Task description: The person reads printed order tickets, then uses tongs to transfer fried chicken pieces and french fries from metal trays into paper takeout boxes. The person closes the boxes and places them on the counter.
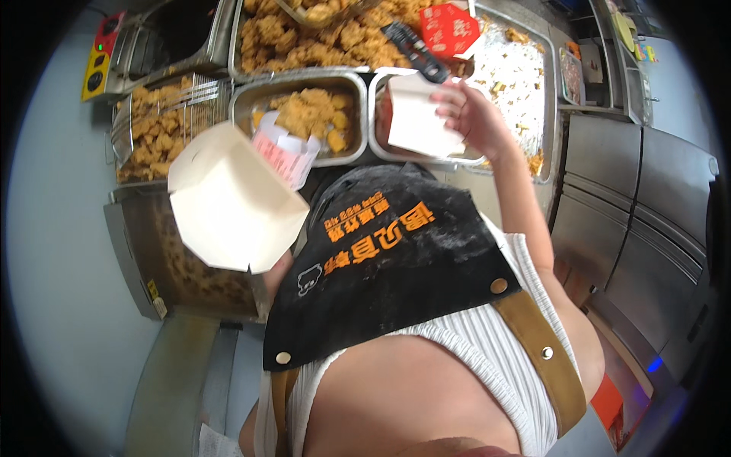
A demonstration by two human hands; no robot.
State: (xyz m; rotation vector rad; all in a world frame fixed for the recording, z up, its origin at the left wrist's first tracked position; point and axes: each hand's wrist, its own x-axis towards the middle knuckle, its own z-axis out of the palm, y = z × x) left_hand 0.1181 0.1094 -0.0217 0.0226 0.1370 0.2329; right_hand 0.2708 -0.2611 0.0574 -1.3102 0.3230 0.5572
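Observation:
A white paper food box (231, 200), unfolded at the top with its inside facing up, is held at the left. My left hand (280, 268) is mostly hidden behind this box; only a bit by the wrist shows. Beside the box is a pink-and-white printed paper piece (282, 157); whether the hand also grips it is hidden. My right hand (465, 117) is blurred, its fingers over another white paper box (420, 123) above a metal pan (374, 137). Whether they grip it is unclear. A black-handled utensil (414, 51) lies just beyond these fingers.
A large tray of fried chicken (337, 43) lies at the back, with a red printed carton (448, 29) at its right. Fried pieces (311, 114) fill a middle pan (365, 114). A wire basket (200, 108) and a fryer (165, 43) are left; a crumb-strewn tray (548, 114) is right.

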